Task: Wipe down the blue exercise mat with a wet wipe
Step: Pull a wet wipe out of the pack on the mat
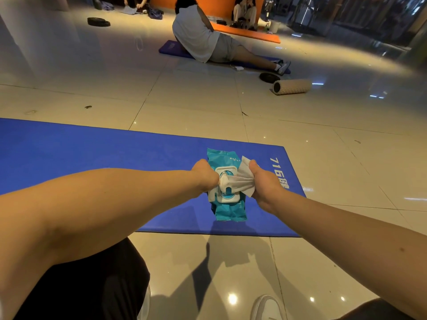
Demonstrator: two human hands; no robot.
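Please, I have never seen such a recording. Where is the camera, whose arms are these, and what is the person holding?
There is no machine here. One camera sits on a person's head and looks forward and down, so the two bare arms belong to that person. In front of them a blue exercise mat lies on a tiled floor. Over the mat is a teal pack of wet wipes with its white lid open. I cannot tell whether it rests on the mat. The left hand grips the pack at its opening, and the right hand pinches a wet wipe that stretches from that opening. Farther away are a foam roller, a weight plate and another person sitting on a second mat.
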